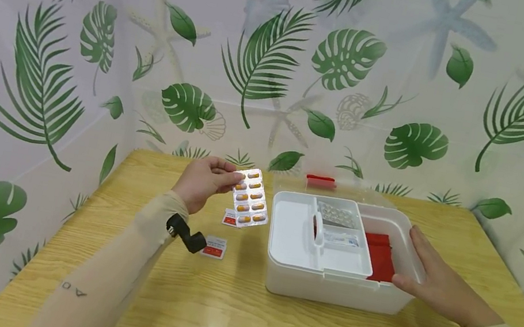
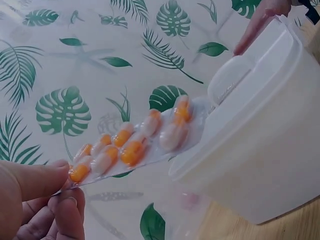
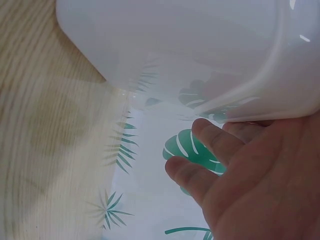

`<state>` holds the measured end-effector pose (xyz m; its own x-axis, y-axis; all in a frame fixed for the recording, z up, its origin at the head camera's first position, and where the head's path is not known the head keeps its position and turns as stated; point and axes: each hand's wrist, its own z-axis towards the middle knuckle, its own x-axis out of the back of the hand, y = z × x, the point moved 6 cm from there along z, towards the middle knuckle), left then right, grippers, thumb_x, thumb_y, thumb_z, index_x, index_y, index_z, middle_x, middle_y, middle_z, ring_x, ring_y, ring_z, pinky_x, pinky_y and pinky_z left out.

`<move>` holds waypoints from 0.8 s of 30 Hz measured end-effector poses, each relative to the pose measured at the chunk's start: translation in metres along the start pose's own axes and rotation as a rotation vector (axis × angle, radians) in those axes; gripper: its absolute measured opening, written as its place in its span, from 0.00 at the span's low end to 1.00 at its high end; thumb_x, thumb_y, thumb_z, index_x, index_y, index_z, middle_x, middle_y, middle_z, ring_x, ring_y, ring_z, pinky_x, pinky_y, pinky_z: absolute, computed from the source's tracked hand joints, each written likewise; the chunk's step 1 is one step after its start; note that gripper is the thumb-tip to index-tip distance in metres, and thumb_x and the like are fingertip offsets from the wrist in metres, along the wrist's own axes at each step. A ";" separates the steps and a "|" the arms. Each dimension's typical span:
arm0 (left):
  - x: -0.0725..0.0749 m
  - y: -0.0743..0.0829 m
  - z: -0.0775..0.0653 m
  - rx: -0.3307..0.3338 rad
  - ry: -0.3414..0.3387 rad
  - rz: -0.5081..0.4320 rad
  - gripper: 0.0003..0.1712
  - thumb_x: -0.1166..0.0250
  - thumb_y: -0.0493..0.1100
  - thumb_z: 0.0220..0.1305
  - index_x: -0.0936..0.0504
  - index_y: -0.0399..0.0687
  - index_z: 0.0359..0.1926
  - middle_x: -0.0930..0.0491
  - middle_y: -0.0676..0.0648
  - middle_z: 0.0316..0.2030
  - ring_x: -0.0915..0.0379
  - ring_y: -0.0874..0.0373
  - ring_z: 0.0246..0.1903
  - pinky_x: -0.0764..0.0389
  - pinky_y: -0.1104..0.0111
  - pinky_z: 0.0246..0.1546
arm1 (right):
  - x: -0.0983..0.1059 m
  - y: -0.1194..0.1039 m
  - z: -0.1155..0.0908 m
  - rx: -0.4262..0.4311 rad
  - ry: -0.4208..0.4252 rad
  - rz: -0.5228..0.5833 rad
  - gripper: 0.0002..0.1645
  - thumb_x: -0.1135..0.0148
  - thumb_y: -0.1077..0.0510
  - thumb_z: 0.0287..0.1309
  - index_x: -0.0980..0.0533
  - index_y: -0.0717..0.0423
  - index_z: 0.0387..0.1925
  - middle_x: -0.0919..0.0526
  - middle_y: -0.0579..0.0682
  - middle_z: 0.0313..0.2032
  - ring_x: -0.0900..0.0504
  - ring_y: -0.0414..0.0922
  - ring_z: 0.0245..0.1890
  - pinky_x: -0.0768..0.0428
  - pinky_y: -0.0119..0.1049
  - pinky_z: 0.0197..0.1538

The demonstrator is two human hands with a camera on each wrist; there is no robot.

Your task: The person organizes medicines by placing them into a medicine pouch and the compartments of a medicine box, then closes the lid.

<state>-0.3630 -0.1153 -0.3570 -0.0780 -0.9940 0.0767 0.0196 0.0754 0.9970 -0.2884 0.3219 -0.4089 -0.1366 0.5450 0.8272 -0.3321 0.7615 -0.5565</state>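
Note:
Between thumb and fingers, my left hand (image 1: pixel 205 181) pinches one edge of a blister pack (image 1: pixel 251 199) of orange-and-white capsules. The pack is tilted up beside the left end of a white medicine box (image 1: pixel 334 289); in the left wrist view the capsules (image 2: pixel 132 150) face the camera. My right hand (image 1: pixel 441 280) rests against the box's right end, its thumb at the front rim. Seen from the right wrist, its fingers (image 3: pixel 220 142) are fairly straight, some touching the outer wall. Inside the box sits a white divided tray (image 1: pixel 289 232) with a handle (image 1: pixel 317 229).
Another blister pack (image 1: pixel 337 215) and a small packet (image 1: pixel 340 239) lie in the tray's compartments. A red pouch (image 1: pixel 379 257) is in the box's right side. Behind stands a clear lid with a red latch (image 1: pixel 320 181). Two red-and-white packets (image 1: pixel 214 247) lie on the wooden table (image 1: pixel 195 304).

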 end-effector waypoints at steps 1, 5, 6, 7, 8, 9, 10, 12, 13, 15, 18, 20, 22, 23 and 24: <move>-0.002 0.005 0.000 -0.005 0.001 0.002 0.14 0.30 0.38 0.58 0.22 0.36 0.43 0.19 0.41 0.38 0.19 0.49 0.39 0.18 0.65 0.43 | 0.001 0.000 0.000 -0.001 0.000 -0.003 0.63 0.37 0.42 0.58 0.70 0.55 0.75 0.65 0.62 0.74 0.57 0.69 0.70 0.45 0.74 0.57; -0.014 0.021 0.000 -0.027 0.003 0.022 0.13 0.30 0.38 0.58 0.22 0.38 0.42 0.20 0.42 0.36 0.20 0.52 0.37 0.19 0.62 0.45 | 0.002 0.000 0.001 -0.002 0.001 -0.013 0.63 0.37 0.42 0.58 0.70 0.54 0.75 0.65 0.62 0.74 0.56 0.69 0.70 0.44 0.74 0.57; -0.018 0.024 0.000 -0.031 -0.001 0.026 0.13 0.30 0.37 0.58 0.22 0.38 0.42 0.20 0.42 0.37 0.20 0.51 0.37 0.19 0.61 0.45 | 0.002 0.000 0.002 0.000 0.002 -0.014 0.63 0.36 0.42 0.58 0.70 0.54 0.75 0.65 0.61 0.74 0.56 0.69 0.70 0.44 0.74 0.57; -0.022 0.027 -0.001 -0.035 -0.008 0.026 0.13 0.30 0.37 0.58 0.22 0.38 0.42 0.20 0.42 0.37 0.20 0.51 0.37 0.19 0.61 0.45 | 0.002 0.000 0.002 0.004 0.004 -0.013 0.63 0.36 0.42 0.58 0.69 0.55 0.75 0.65 0.61 0.74 0.57 0.69 0.70 0.45 0.74 0.57; -0.026 0.029 -0.001 -0.040 -0.013 0.029 0.12 0.30 0.37 0.58 0.22 0.38 0.42 0.20 0.42 0.37 0.20 0.50 0.38 0.19 0.60 0.45 | 0.002 0.000 0.002 0.006 0.004 -0.012 0.63 0.36 0.43 0.57 0.69 0.55 0.75 0.65 0.61 0.74 0.57 0.69 0.70 0.44 0.74 0.57; -0.031 0.031 -0.001 -0.046 -0.021 0.030 0.12 0.30 0.36 0.58 0.22 0.38 0.42 0.21 0.41 0.37 0.20 0.50 0.38 0.19 0.61 0.44 | 0.002 0.000 0.002 0.008 0.005 -0.010 0.63 0.36 0.43 0.57 0.69 0.55 0.75 0.65 0.61 0.74 0.57 0.69 0.70 0.45 0.74 0.57; -0.035 0.033 -0.001 -0.051 -0.030 0.043 0.12 0.30 0.37 0.57 0.22 0.39 0.41 0.21 0.41 0.37 0.20 0.50 0.38 0.18 0.62 0.43 | 0.002 -0.001 0.001 0.010 0.005 -0.006 0.63 0.36 0.43 0.57 0.68 0.55 0.75 0.64 0.61 0.74 0.57 0.69 0.70 0.45 0.74 0.58; -0.043 0.034 -0.001 -0.066 -0.044 0.079 0.12 0.29 0.37 0.57 0.21 0.40 0.40 0.21 0.41 0.36 0.20 0.50 0.37 0.18 0.63 0.41 | 0.002 -0.001 0.001 0.015 0.005 0.002 0.63 0.35 0.44 0.57 0.68 0.56 0.75 0.64 0.61 0.74 0.57 0.68 0.70 0.45 0.74 0.58; -0.048 0.033 -0.001 -0.073 -0.055 0.096 0.12 0.29 0.37 0.56 0.21 0.39 0.40 0.21 0.41 0.36 0.19 0.50 0.36 0.18 0.64 0.40 | 0.002 -0.001 0.000 0.018 0.005 0.006 0.63 0.35 0.44 0.57 0.68 0.56 0.75 0.64 0.62 0.74 0.57 0.69 0.70 0.46 0.74 0.58; -0.057 0.032 -0.001 -0.089 -0.074 0.143 0.11 0.29 0.36 0.56 0.21 0.39 0.39 0.21 0.41 0.34 0.19 0.51 0.35 0.17 0.65 0.38 | 0.001 -0.001 0.000 0.016 0.005 0.009 0.63 0.35 0.44 0.57 0.68 0.56 0.75 0.64 0.61 0.74 0.57 0.69 0.70 0.45 0.74 0.58; -0.071 0.028 -0.001 -0.117 -0.104 0.227 0.10 0.29 0.36 0.56 0.21 0.39 0.37 0.21 0.41 0.33 0.19 0.52 0.32 0.17 0.67 0.35 | 0.000 0.000 0.000 0.023 0.006 0.015 0.63 0.35 0.45 0.57 0.68 0.56 0.75 0.64 0.62 0.74 0.57 0.69 0.70 0.46 0.73 0.58; -0.080 0.025 0.000 -0.139 -0.123 0.283 0.10 0.29 0.36 0.56 0.21 0.39 0.36 0.22 0.42 0.32 0.19 0.54 0.31 0.17 0.69 0.33 | 0.000 0.001 0.000 0.024 0.008 0.013 0.63 0.35 0.45 0.57 0.68 0.56 0.75 0.64 0.61 0.74 0.57 0.68 0.70 0.46 0.73 0.59; -0.086 0.021 0.000 -0.166 -0.133 0.346 0.10 0.29 0.37 0.56 0.21 0.40 0.36 0.22 0.43 0.31 0.20 0.55 0.30 0.17 0.70 0.32 | 0.000 0.001 0.000 0.031 0.010 0.016 0.63 0.35 0.45 0.57 0.68 0.57 0.75 0.64 0.61 0.74 0.58 0.68 0.70 0.47 0.73 0.59; -0.089 0.020 0.001 -0.178 -0.138 0.373 0.10 0.28 0.37 0.55 0.21 0.40 0.36 0.22 0.44 0.31 0.21 0.56 0.30 0.18 0.71 0.31 | 0.000 0.002 0.000 0.029 0.011 0.014 0.63 0.35 0.45 0.57 0.68 0.57 0.75 0.64 0.61 0.74 0.58 0.68 0.71 0.47 0.73 0.59; -0.091 0.018 0.001 -0.192 -0.139 0.404 0.10 0.28 0.37 0.55 0.21 0.40 0.35 0.22 0.44 0.31 0.22 0.57 0.30 0.18 0.71 0.30 | 0.000 0.002 0.000 0.028 0.010 0.010 0.63 0.35 0.45 0.57 0.68 0.56 0.75 0.64 0.62 0.74 0.58 0.68 0.71 0.47 0.73 0.59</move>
<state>-0.3565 -0.0234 -0.3461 -0.1591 -0.8669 0.4724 0.2591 0.4251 0.8673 -0.2894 0.3235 -0.4105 -0.1306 0.5562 0.8207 -0.3569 0.7460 -0.5623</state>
